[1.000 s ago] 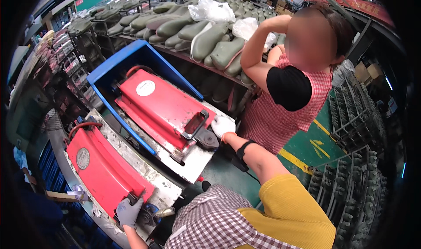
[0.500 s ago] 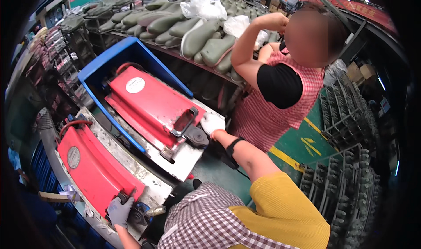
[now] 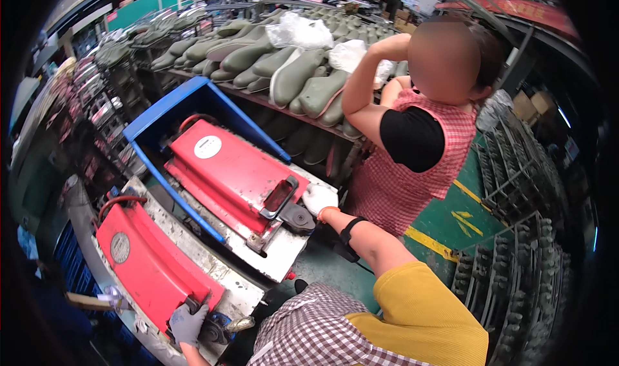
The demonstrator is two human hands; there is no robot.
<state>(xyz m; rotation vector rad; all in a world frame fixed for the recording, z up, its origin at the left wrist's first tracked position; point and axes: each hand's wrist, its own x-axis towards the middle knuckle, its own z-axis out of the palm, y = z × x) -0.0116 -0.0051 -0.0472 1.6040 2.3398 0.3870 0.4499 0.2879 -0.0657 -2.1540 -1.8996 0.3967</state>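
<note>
Two long red machine covers lie side by side on pale, worn metal beds. Over the near end of the left red cover (image 3: 151, 256), my left hand (image 3: 188, 325) in a grey glove is closed around a black handle, beside a dark round knob (image 3: 214, 331). My right hand (image 3: 319, 199) in a white glove rests against the near right corner of the right red cover (image 3: 235, 166); its fingers are not distinct. Close by are that cover's black loop handle (image 3: 281, 197) and a black round knob (image 3: 298, 219). A blue open-ended housing (image 3: 193, 89) surrounds the right cover.
Racks behind hold rows of green boots (image 3: 300, 76) and crumpled clear plastic bags (image 3: 300, 30). A person in a red checked apron (image 3: 400, 166) stands at the right, one arm raised. Dark wheeled racks (image 3: 516, 269) stand on the green floor (image 3: 445, 221) with yellow lines.
My view has shifted, so the machines appear slightly lower and further right. Both my hands stay at the same places on the machines. The other person's arm remains raised.
</note>
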